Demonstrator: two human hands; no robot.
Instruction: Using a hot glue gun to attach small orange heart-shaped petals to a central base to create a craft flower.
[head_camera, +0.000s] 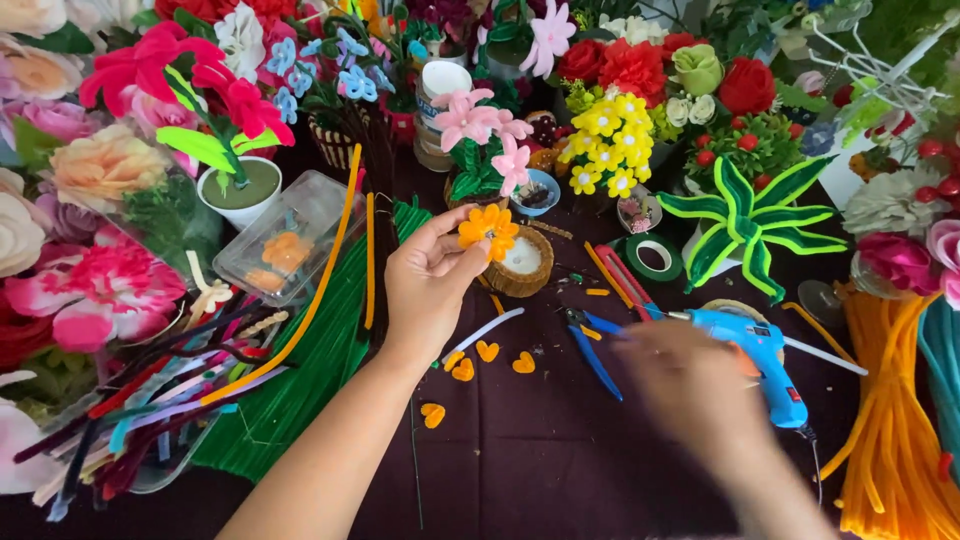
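Assembly step, judged: petal attachment. Left hand (432, 282) pinched on orange flower (489, 230), just above wicker pot (522, 262). Right hand (690, 385) blurred, beside blue glue gun (762, 362); grip state indeterminable. Next move likely requires steady glue placement.

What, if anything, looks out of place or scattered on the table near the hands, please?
Several loose orange petals lie scattered on the dark cloth below the left hand, which holds an orange flower. Nothing looks spilled or damaged.

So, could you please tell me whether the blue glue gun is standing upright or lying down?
Lying down: the blue glue gun rests on its side on the dark tablecloth, beside the blurred right hand.
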